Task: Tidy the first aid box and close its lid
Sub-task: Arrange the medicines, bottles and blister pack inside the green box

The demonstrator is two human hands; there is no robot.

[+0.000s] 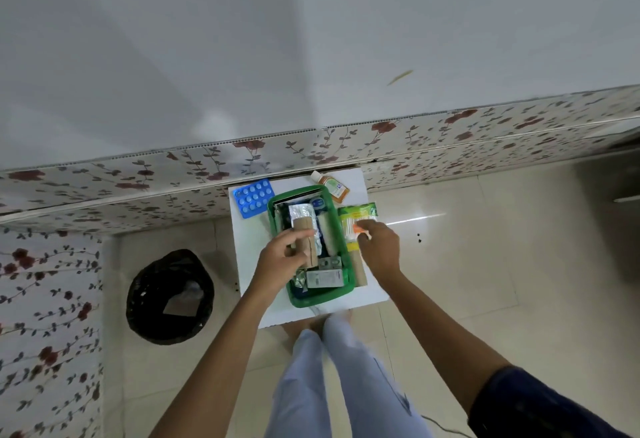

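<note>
pale trousers fill the bottom centre, closest to the lens, with both bare forearms reaching forward over them. far left on the tiled floor sits a black-lined bin, apart from the small white table. on that table's back left corner lies a blue blister pack, just beside the green first aid box, which stands open in the middle of the table, crowded with packets, a silver foil strip and a grey carton. the left hand hovers over the box, fingers curled around a tan bandage roll. behind the box's right corner rests an amber bottle with a white cap. the right hand is at the box's right edge, fingertips pinched on something small and orange at a green-topped packet of cotton buds; whether it grips the packet itself, i cannot tell. no lid can be made out.
</note>
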